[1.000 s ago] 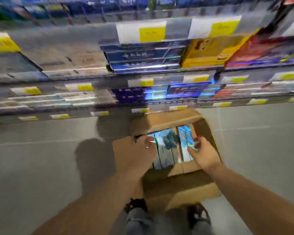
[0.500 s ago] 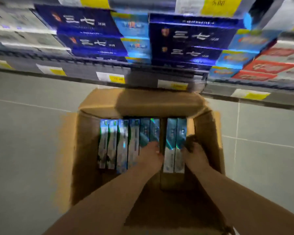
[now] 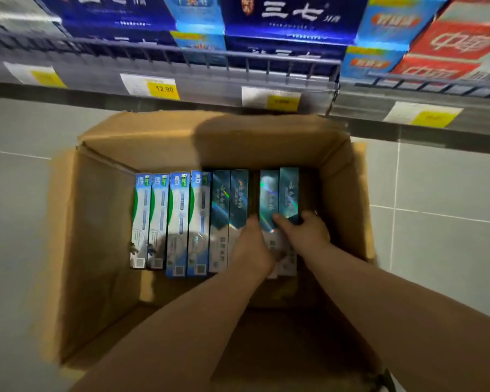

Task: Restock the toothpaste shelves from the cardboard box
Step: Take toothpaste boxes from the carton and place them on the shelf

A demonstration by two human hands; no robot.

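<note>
A: What changed?
B: Your right hand (image 3: 306,233) has closed on the two teal toothpaste cartons (image 3: 280,193) by the cardboard box's (image 3: 102,222) right wall, thumb on top, fingers curled round the side.
A: And the left?
B: Your left hand (image 3: 252,247) has dropped into the gap beside them. Its fingers are hidden, so I can't tell the grip. Lift comes next, I'd say.

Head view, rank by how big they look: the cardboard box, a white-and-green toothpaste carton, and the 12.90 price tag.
1. cardboard box
2. white-and-green toothpaste carton
3. 12.90 price tag, only slightly smaller; distances differ.
</note>
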